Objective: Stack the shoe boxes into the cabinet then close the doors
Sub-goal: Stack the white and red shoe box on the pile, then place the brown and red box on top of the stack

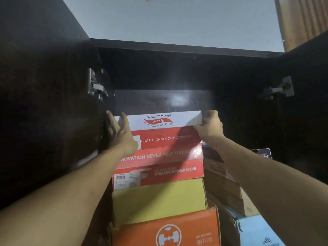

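A white-and-red shoe box (159, 128) lies on top of a stack inside the dark cabinet (177, 50). Under it sit a red box (159, 167), a yellow box (159, 201) and an orange box (165, 231). My left hand (122, 134) rests on the top box's left end with its fingers straight. At the box's right corner, my right hand (210, 125) grips with curled fingers. Both cabinet doors stand wide: the left door (40, 103) and the right door (305, 103).
Right of the stack, brown boxes (221, 183) are piled lower, with a light blue box (260, 231) in front and a dark blue box (262, 153) further back. Metal hinges (95, 86) show on both sides. A ceiling and a curtain (301, 20) are above.
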